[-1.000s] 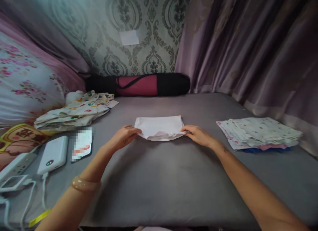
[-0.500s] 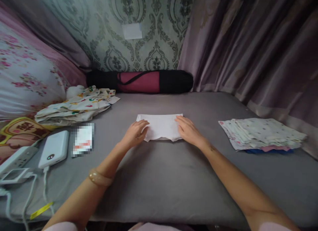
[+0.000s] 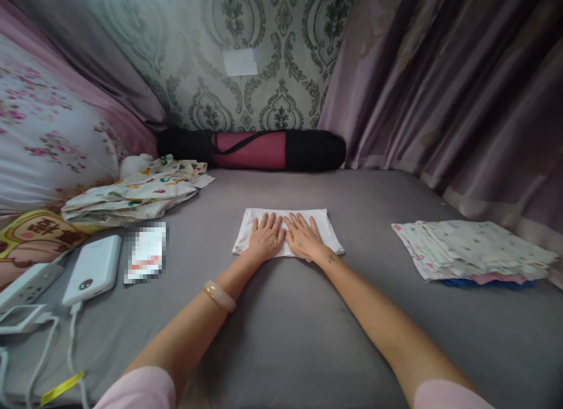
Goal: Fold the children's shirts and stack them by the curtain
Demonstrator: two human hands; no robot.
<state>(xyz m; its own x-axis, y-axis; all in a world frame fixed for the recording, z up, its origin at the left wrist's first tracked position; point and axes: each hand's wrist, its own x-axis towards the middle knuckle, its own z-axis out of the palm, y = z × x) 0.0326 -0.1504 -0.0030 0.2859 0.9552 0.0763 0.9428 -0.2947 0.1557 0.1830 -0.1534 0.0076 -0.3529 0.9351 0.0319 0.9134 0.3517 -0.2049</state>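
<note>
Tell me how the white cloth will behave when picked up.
The white cloth would probably sag, its near edge looking soft and uneven. It may feel light, lying thin beneath the left hand and right hand. It seems unlikely to roll, being flat on the grey sheet.

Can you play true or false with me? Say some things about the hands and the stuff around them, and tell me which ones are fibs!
1. The left hand and right hand lie palm down on the white cloth. True.
2. The bracelet is on the right arm. False: it is on the left arm.
3. The stack of cloths lies to the right of the white cloth. True.
4. The long bag is black all over. False: its middle is dark pink.
5. A cable is plugged into the white power bank. True.
</note>
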